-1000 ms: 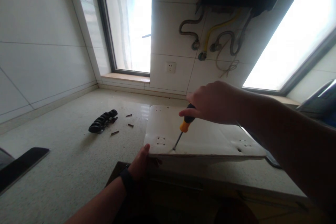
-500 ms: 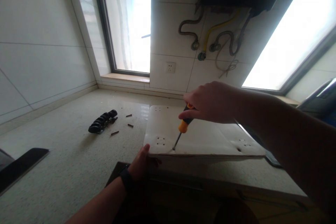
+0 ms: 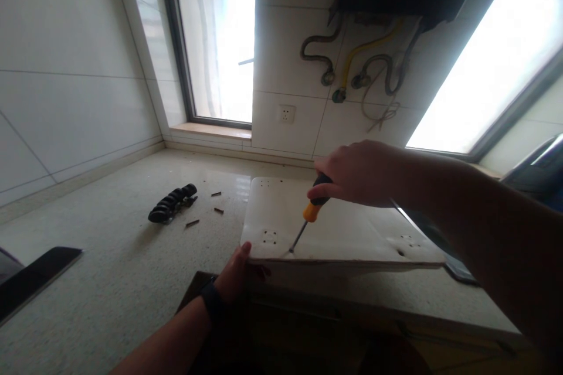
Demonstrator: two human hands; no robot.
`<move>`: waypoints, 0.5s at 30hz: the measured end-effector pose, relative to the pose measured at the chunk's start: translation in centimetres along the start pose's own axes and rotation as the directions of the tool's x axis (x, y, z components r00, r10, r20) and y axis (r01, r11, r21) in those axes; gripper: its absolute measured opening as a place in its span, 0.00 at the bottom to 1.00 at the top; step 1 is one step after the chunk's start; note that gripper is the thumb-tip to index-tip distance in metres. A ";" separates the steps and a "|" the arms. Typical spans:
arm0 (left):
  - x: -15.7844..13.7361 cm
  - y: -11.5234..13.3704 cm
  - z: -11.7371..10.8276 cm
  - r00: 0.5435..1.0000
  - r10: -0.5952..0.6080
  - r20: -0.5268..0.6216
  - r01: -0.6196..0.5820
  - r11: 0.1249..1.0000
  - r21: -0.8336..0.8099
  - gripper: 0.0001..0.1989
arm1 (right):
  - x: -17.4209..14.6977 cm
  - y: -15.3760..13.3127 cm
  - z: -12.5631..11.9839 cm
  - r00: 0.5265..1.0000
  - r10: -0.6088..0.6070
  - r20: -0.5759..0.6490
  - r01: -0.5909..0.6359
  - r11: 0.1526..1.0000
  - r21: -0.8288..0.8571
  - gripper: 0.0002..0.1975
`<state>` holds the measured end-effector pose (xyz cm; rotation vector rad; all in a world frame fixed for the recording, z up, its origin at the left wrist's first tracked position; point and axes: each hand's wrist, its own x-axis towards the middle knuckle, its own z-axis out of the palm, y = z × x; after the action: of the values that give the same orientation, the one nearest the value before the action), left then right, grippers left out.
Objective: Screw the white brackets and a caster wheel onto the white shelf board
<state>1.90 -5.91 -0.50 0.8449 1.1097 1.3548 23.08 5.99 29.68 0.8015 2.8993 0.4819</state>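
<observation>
In my right hand (image 3: 356, 173) is a screwdriver (image 3: 313, 211) with a black and orange handle. The shaft slants down to the left, its tip at a spot near the front edge of a white panel (image 3: 334, 228). The panel has rounded corners and clusters of small holes, and it overhangs the counter's front edge. My left hand (image 3: 235, 275) grips its front left corner, thumb on top and fingers underneath. To the left lie three screws (image 3: 192, 223) and a row of black curved pieces (image 3: 172, 202), whose kind I cannot make out.
The speckled counter (image 3: 145, 281) runs along the tiled wall. A dark flat object (image 3: 39, 278) lies at the left edge. Behind the panel are a wall socket (image 3: 287, 114) and hoses (image 3: 352, 58) below a wall-mounted unit. Something dark (image 3: 461, 272) lies right of the panel.
My right hand has shifted slightly right and its grip has turned on the screwdriver handle, which leans a little more. The tip stays at the same spot; my left hand has not moved.
</observation>
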 end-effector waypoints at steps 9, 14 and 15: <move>-0.3 0.5 0.3 0.999 -0.033 -0.020 0.033 0.999 0.010 0.45 | -0.2 0.8 0.1 0.994 -0.107 0.004 0.103 0.962 0.253 0.19; -0.2 0.4 0.2 1.000 -0.009 0.002 0.009 1.000 0.003 0.44 | -0.2 0.3 0.2 0.993 -0.076 -0.089 0.079 0.996 0.029 0.33; -0.2 0.4 0.1 1.000 -0.007 0.004 0.007 1.000 -0.003 0.44 | -0.5 0.2 0.2 0.990 -0.093 -0.107 0.097 0.995 0.035 0.31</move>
<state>1.94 -6.02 -0.09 0.8406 1.1065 1.3486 23.63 6.00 29.53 0.6581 3.0362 0.4722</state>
